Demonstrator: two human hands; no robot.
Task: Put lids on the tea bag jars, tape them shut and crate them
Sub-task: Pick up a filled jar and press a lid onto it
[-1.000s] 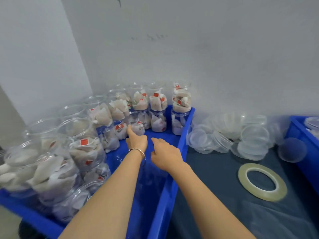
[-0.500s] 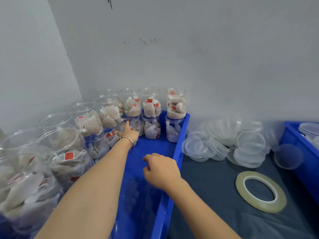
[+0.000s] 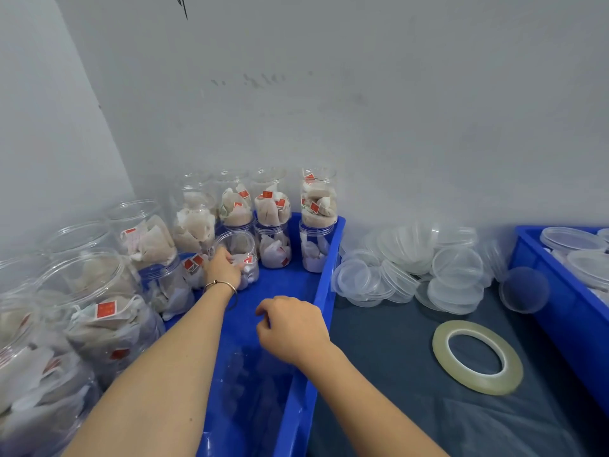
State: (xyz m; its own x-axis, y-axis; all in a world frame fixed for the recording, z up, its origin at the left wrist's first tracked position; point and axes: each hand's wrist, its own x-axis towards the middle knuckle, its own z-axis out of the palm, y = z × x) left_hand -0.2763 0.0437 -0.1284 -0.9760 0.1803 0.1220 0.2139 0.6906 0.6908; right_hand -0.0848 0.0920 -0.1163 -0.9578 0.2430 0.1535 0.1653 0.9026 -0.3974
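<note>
At the far left, stacked jars of tea bags (image 3: 99, 311) stand upright in my blue crate (image 3: 324, 265), mouths up; the nearest ones are cut off by the frame edge and blur together. My left hand (image 3: 222, 267) reaches to the back of the crate, fingers curled round a clear jar (image 3: 239, 255) which stands with its long axis vertical and its open mouth tipped a little toward me. My fingertips are hidden behind its wall, so how firm the hold is I cannot tell. A thin bracelet (image 3: 220, 284) circles that wrist. My right hand (image 3: 291, 328) hovers over the crate's bare floor near the right wall, fingers loosely curled, holding nothing. Right of the crate, clear lids (image 3: 456, 267) lie heaped against the wall, hard to count. A tape roll (image 3: 478, 356) lies flat on the dark table cover (image 3: 379, 357). A second blue crate (image 3: 560, 311) is cut off at the right edge.
</note>
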